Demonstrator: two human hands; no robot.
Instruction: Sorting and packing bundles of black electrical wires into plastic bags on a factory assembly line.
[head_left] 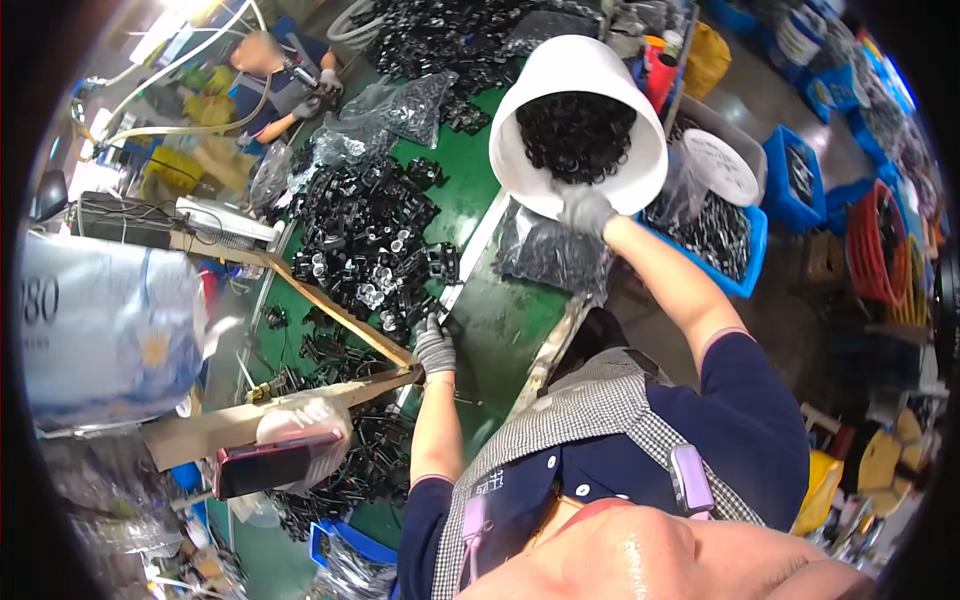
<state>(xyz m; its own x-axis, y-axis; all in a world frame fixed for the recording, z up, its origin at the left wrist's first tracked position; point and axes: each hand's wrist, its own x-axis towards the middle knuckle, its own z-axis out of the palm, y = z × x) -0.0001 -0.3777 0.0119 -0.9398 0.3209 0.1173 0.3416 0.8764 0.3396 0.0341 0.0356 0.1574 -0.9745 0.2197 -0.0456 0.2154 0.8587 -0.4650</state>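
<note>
Fingers of right hand [586,211] tip white bucket [600,75] mouth toward camera

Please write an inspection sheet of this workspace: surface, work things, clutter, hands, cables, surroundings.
Surface: green table, mostly covered.
Work things: white bucket tilted, holding black ring parts.
Clutter: piles of black plastic parts, clear bags, wooden bar.
Hands: right hand, gloved, grips the bucket rim; left hand, gloved, rests at the wooden bar's end.
Cables: hoses at upper left.
Surroundings: blue crates, another person across the table.
</note>
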